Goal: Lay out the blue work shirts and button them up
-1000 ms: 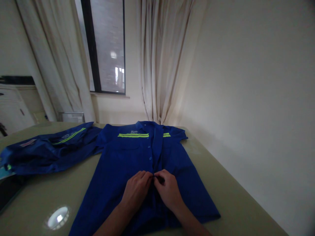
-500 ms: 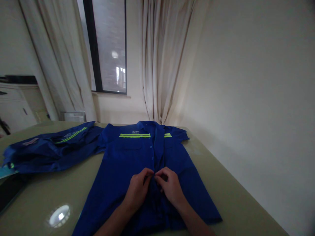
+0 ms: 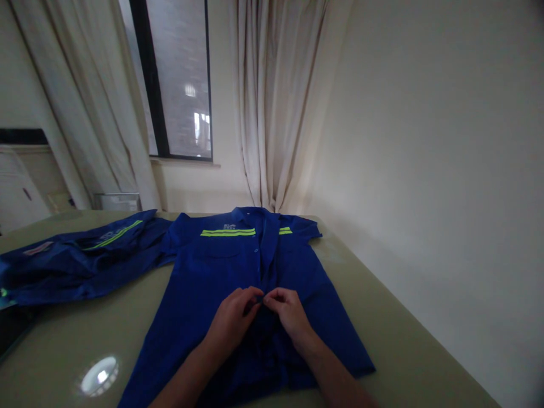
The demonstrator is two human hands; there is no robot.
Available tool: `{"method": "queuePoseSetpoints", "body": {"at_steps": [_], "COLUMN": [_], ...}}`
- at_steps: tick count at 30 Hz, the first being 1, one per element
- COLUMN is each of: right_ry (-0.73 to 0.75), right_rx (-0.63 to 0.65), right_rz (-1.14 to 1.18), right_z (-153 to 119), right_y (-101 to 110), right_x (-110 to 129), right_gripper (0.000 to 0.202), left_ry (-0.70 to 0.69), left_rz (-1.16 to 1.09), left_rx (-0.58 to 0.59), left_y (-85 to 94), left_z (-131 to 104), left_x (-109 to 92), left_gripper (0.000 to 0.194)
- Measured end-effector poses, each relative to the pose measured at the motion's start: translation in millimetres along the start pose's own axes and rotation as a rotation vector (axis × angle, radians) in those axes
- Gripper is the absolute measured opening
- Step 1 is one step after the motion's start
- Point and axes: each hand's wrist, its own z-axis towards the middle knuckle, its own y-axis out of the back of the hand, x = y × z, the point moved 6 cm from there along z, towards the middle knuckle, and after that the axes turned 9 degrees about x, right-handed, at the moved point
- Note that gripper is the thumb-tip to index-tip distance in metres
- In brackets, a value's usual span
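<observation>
A blue short-sleeved work shirt with yellow-green reflective stripes lies flat, front up, on the pale green table. My left hand and my right hand meet at the shirt's front button strip, about halfway down. The fingertips of both hands pinch the fabric edges there, touching each other. Buttons show along the strip above my hands.
A second blue garment with a reflective stripe lies crumpled at the table's left. The wall runs close along the table's right side. Curtains and a window stand behind the far edge. A lamp's reflection shines on the near left.
My two hands have shifted slightly up the button strip and stayed pinched together. The view has swung a little, so the shirt sits somewhat more to the left.
</observation>
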Motion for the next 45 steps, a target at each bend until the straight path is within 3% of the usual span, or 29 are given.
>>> {"method": "queuePoseSetpoints", "body": {"at_steps": [4, 6, 9, 13, 16, 21, 25, 27, 30, 34, 36, 38, 41, 43, 45], "right_ry": [-0.065, -0.014, 0.103, 0.164, 0.283, 0.269, 0.200, 0.173, 0.133, 0.124, 0.128, 0.160, 0.239, 0.255, 0.255], "right_rx": [0.118, 0.063, -0.118, -0.124, -0.157, 0.129, 0.156, 0.176, 0.305, 0.516, 0.479, 0.348, 0.269, 0.302, 0.313], "right_rz": [0.104, 0.035, -0.133, -0.144, -0.023, 0.030, -0.100, -0.043, 0.204, 0.349, 0.222, -0.020, -0.407, -0.549, -0.602], "right_z": [5.5, 4.4, -1.6, -6.5, -10.2, -7.8, -5.8, -5.0, -7.0, -27.1, -45.8, -69.4, -106.8, -122.9, -129.1], "right_y": [-0.8, 6.8, 19.2, 15.4, 16.6, 2.4, 2.9, 6.1, 9.7, 11.9, 15.3, 19.5, 13.6, 5.5, 0.8], "right_x": [-11.1, -7.7, 2.6, 13.4, 27.1, 24.4, 13.0, 13.1, 22.8, 43.8, 46.4, 43.8, 31.9, 17.8, 6.8], "right_gripper": [0.026, 0.028, 0.025, 0.039, 0.034, 0.023, 0.024, 0.034, 0.058, 0.071, 0.071, 0.073, 0.069, 0.060, 0.044], "left_ry": [-0.095, -0.081, 0.012, 0.140, 0.061, -0.020, -0.042, -0.053, -0.034, 0.118, 0.205, 0.266, 0.439, 0.558, 0.585], "left_rz": [0.292, 0.301, 0.168, 0.078, 0.252, 0.550, 0.584, 0.549, 0.400, 0.102, 0.020, -0.057, -0.373, -0.579, -0.543], "left_rx": [-0.026, -0.051, -0.061, -0.030, -0.014, 0.137, 0.144, 0.097, 0.019, -0.002, 0.040, 0.057, 0.068, 0.097, 0.117], "left_y": [-3.7, -1.7, 3.8, 5.8, 1.7, -20.5, -27.0, -22.8, -10.0, -0.1, -3.9, -8.2, -16.8, -24.2, -25.6], "left_z": [-5.6, -5.8, -3.4, -2.6, -6.7, -19.9, -27.3, -29.4, -31.1, -25.7, -19.7, -13.3, -7.9, -6.2, -1.1], "left_x": [-8.9, -8.0, 0.2, 13.3, 10.5, 9.0, 10.6, 7.2, -4.6, -16.1, -14.6, -8.4, 10.1, 18.1, 17.8], "left_gripper": [0.023, 0.023, 0.024, 0.029, 0.036, 0.056, 0.063, 0.054, 0.042, 0.038, 0.030, 0.021, 0.016, 0.026, 0.041]}}
